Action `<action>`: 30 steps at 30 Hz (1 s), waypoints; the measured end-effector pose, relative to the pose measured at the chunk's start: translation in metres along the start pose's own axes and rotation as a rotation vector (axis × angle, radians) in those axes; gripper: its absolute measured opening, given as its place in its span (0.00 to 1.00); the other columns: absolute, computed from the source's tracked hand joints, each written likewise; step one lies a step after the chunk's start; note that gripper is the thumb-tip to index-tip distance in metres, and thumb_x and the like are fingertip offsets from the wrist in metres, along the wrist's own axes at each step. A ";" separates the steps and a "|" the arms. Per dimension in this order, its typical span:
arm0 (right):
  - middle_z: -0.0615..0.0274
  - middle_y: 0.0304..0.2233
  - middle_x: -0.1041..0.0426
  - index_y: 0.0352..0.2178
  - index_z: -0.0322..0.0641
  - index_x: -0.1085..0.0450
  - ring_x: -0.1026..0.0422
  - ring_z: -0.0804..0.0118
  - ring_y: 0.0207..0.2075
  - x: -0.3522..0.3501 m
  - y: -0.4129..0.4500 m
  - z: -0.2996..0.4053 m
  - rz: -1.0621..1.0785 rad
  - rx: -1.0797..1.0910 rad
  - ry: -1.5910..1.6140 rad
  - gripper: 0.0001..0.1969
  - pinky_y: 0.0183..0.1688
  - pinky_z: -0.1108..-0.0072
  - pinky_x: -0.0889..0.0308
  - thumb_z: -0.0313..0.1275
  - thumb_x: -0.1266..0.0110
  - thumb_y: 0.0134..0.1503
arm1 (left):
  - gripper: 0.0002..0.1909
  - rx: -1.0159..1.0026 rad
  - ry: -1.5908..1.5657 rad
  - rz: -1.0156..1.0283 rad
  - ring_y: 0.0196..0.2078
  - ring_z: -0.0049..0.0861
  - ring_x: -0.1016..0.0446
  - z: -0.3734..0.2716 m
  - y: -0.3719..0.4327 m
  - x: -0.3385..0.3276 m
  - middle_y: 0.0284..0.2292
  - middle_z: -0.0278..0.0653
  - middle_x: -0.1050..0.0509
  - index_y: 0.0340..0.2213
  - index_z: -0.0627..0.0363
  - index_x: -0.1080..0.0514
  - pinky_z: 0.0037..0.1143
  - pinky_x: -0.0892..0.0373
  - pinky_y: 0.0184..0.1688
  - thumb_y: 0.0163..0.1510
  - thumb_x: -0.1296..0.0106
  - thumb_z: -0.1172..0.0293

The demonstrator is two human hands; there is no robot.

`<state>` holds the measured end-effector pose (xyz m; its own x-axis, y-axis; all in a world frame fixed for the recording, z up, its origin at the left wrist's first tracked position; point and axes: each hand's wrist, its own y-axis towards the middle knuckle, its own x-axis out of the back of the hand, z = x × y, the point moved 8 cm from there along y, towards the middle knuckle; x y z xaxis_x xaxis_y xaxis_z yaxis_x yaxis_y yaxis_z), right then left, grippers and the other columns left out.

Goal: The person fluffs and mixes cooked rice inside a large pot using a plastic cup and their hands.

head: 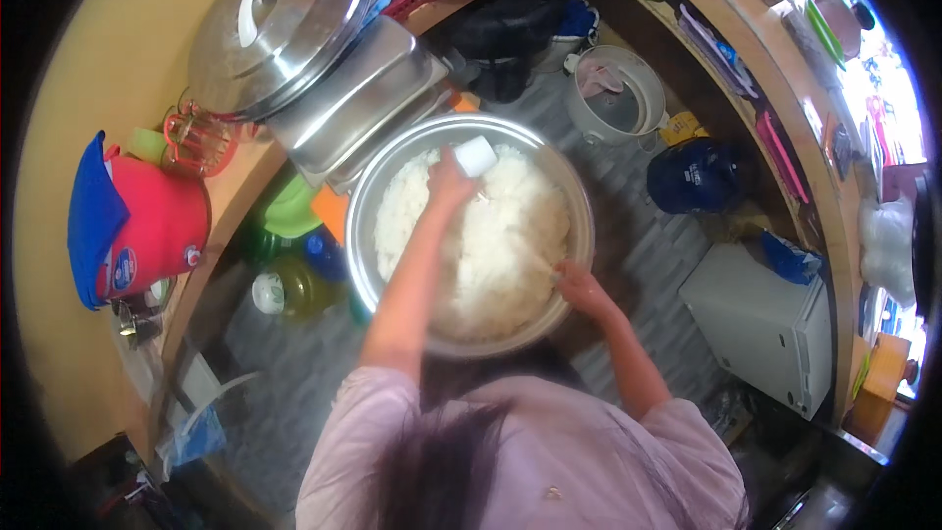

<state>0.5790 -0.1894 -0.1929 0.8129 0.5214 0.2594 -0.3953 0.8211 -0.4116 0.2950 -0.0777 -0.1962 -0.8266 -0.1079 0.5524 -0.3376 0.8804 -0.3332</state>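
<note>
A large round metal pot (356, 265) stands before me, holding a mass of white cooked rice (489, 250), browner toward its right side. Over the rice, my left hand (450, 180) is closed on a small white cup (476, 156), which is tilted. At the pot's right rim, my right hand (578, 285) grips the handle of a thin, pale utensil, blurred; it reaches over the rice, and its far end is unclear.
A big metal lid (294, 22) rests beside a rectangular steel container (360, 92) at upper left. A red drink cooler (158, 224) stands on the left counter. Beyond the pot is a white pot (574, 99) on the floor. A white chest-like appliance (758, 324) stands at right.
</note>
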 end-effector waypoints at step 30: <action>0.45 0.27 0.30 0.27 0.33 0.33 0.29 0.49 0.32 -0.263 0.039 0.062 -0.250 -0.088 -0.442 0.10 0.33 0.62 0.35 0.30 0.53 0.43 | 0.27 -0.357 0.259 -0.347 0.51 0.49 0.43 0.117 -0.073 0.142 0.48 0.59 0.41 0.49 0.70 0.46 0.37 0.47 0.52 0.50 0.57 0.66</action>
<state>0.3235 -0.2802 -0.2230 0.6122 0.3757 0.6957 -0.1589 0.9204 -0.3572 0.1490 -0.2113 -0.1829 -0.5414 -0.3416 0.7683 -0.3592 0.9201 0.1560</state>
